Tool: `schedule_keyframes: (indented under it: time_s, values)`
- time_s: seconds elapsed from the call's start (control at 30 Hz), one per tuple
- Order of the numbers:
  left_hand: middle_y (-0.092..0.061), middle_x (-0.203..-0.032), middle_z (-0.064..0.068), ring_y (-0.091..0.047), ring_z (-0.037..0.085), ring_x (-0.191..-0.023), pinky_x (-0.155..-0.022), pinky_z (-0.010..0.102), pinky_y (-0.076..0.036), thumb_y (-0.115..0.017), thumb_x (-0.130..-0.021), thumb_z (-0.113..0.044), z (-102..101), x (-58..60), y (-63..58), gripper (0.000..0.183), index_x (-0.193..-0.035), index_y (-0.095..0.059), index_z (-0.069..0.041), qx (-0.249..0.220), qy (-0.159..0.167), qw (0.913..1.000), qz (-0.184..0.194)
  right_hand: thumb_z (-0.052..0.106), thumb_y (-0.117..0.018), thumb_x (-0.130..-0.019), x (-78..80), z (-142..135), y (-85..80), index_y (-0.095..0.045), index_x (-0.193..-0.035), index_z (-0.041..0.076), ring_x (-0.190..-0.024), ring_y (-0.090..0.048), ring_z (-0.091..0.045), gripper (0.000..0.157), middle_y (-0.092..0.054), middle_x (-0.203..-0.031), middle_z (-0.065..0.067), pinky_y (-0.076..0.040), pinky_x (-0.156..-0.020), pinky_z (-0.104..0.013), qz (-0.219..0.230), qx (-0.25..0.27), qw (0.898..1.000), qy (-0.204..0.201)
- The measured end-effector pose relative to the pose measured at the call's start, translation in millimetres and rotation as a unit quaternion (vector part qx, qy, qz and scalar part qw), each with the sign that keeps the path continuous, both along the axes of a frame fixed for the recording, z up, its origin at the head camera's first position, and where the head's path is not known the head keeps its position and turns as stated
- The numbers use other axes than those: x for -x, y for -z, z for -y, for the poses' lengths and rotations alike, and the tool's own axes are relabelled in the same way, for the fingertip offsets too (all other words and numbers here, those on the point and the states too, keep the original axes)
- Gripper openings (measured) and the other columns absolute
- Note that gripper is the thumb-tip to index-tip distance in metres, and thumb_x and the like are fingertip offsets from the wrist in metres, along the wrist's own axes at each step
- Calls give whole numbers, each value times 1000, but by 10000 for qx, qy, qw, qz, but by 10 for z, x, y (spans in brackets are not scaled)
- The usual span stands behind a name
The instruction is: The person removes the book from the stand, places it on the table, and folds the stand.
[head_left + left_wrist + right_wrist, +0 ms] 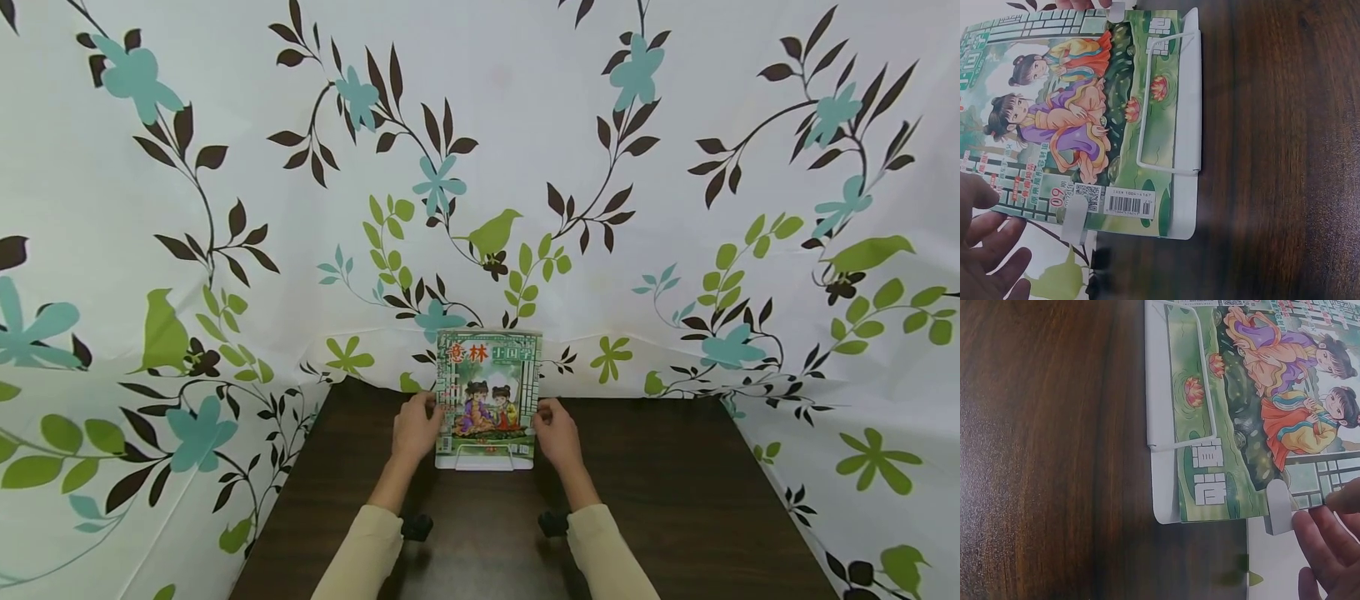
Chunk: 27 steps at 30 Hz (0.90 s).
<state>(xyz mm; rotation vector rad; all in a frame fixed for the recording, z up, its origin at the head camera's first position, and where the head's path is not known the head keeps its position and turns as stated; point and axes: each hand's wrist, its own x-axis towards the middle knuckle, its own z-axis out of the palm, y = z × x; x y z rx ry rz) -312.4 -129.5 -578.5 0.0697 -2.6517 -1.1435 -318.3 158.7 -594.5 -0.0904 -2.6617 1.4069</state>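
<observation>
A magazine [487,392] with two illustrated children in robes on its green cover leans upright in a white book stand [447,462]. The stand's bent wire [1142,134] crosses the lower cover, and white side clips [1075,220] lap over the magazine's edges. My left hand [417,428] pinches the magazine's left edge, thumb on the cover and fingers behind. At the right edge my right hand [558,431] pinches likewise, its thumb [1344,499] just above the white clip [1279,507]. Part of the fingers is hidden behind the magazine.
The stand rests on a dark brown wooden table [660,492], near its back edge. Behind and at both sides hangs a white cloth [502,142] printed with leaves, flowers and birds. Black wrist devices [416,527] sit below both hands.
</observation>
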Motion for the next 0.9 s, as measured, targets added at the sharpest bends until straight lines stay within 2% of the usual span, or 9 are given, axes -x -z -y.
schedule_keyframes:
  time_s: [0.2,0.4,0.63,0.9]
  values:
    - [-79,-115,13,-74,37,-112,-100,62,-53,-70,-104,-23,18,22,80,27,-124,-74,-5,-159,-142,9998,-41,20,-61,-107,2,3,-4,-68,-129,9,-102,-70,-27,26,-74,-118,-13,-57,-81,-47,84,163,9998,-30]
    - [-79,-111,10,-73,36,-110,-98,61,-52,-72,-104,-22,11,9,102,23,-120,-76,-7,-185,-265,9995,-54,19,-60,-107,3,10,4,-69,-124,8,-92,-66,-22,22,-73,-111,-11,-53,-74,-40,-43,201,9998,2]
    - [-78,-101,7,-69,26,-82,-84,54,-54,-71,-105,-20,23,8,121,17,-116,-77,-9,-528,-300,9981,-51,16,-60,-106,2,21,-17,-70,-119,8,-81,-63,-21,18,-73,-98,-8,-50,-70,-37,-42,373,9993,23]
    - [-77,-107,13,-64,37,-110,-93,60,-50,-71,-104,-16,25,43,142,14,-112,-79,-7,-615,-282,9976,-169,13,-60,-107,32,3,-24,-71,-120,5,-85,-67,-20,19,-75,-102,-11,-52,-71,-38,-28,329,9994,53]
